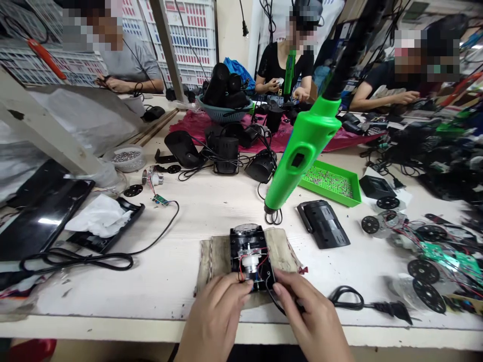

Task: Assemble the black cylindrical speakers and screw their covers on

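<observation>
An open black plastic housing [234, 246] lies on a folded beige cloth [281, 246] at the table's front. Inside it sit a small white motor [250, 262] and red and black wires. My left hand [217, 306] is closed at the near end of the housing, its fingertips on the lower inside edge. My right hand [307, 306] has thumb and forefinger at the near right edge, pinching around a black cable [276, 300] that leaves the housing. Above hangs a green electric screwdriver [298, 151], its tip apart from the housing.
A black cover [324, 224] lies right of the cloth, below a green tray [350, 193] of screws. Coiled cord and plug [392, 309], motors and green boards [449, 254] crowd the right. At left lie a cabled circuit board [160, 200] and a black shell [132, 213]. Co-workers sit opposite.
</observation>
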`<action>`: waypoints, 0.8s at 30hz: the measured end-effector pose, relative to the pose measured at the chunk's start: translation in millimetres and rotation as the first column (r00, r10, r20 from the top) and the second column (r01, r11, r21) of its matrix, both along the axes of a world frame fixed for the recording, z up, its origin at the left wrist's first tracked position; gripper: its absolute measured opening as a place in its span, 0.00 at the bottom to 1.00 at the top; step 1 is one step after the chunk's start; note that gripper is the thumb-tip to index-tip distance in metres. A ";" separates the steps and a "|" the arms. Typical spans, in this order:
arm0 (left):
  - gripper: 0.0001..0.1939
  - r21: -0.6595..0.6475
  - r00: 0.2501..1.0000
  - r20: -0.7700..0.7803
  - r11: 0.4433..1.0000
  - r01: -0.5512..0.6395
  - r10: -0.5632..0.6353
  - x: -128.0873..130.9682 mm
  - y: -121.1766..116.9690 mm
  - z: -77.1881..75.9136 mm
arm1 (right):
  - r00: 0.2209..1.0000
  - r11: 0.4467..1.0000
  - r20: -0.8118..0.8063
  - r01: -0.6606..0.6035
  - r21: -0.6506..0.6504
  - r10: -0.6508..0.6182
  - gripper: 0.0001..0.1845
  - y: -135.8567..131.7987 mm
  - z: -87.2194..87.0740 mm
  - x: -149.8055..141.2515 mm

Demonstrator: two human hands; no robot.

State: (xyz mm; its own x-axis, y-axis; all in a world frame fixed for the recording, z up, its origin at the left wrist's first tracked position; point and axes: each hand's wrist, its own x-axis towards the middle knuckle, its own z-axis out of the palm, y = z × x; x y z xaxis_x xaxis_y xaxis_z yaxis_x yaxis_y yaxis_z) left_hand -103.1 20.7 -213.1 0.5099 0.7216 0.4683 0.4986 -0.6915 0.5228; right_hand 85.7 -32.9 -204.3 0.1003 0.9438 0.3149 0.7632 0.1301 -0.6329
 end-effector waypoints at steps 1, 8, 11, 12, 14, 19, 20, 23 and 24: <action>0.13 0.033 1.000 -0.013 0.999 -0.011 0.012 0.6 -1.0 -1.2 | 1.000 1.000 0.002 0.029 -0.008 -0.029 0.13 2.5 1.5 1.3; 0.15 -0.020 0.979 0.051 0.980 -0.196 0.197 -3.6 -6.9 -10.7 | 0.999 0.996 0.034 0.001 -0.087 0.002 0.14 37.9 20.1 5.5; 0.17 -0.043 0.972 0.006 0.971 -0.236 0.236 -5.4 -7.8 -8.8 | 1.000 0.997 0.028 -0.010 -0.081 0.013 0.12 52.7 24.9 4.2; 0.18 -0.022 0.973 -0.022 0.973 -0.228 0.228 -5.5 -7.8 -7.0 | 1.000 0.997 0.027 -0.012 -0.073 0.014 0.10 56.2 25.8 4.0; 0.19 0.051 0.978 -0.064 0.979 -0.196 0.199 -5.1 -6.9 -2.3 | 0.999 0.999 0.032 -0.017 -0.048 0.019 0.07 60.5 27.6 4.0; 0.23 0.161 0.988 -0.099 0.981 -0.105 0.122 -1.3 -2.1 7.0 | 0.994 0.994 -0.052 -0.097 0.045 0.099 0.07 62.8 31.7 2.7; 0.23 0.158 0.989 -0.105 0.984 -0.086 0.104 -0.6 -1.4 7.1 | 0.990 0.992 -0.084 -0.112 0.058 0.116 0.07 63.0 31.7 1.8; 0.24 0.136 0.989 -0.127 0.989 -0.054 0.071 1.3 -1.0 4.7 | 0.974 0.991 -0.183 -0.122 0.057 0.130 0.07 63.6 29.4 -2.3; 0.25 0.134 0.988 -0.135 0.990 -0.053 0.072 2.0 -1.5 3.5 | 0.969 0.991 -0.212 -0.122 0.048 0.129 0.07 63.5 28.1 -4.0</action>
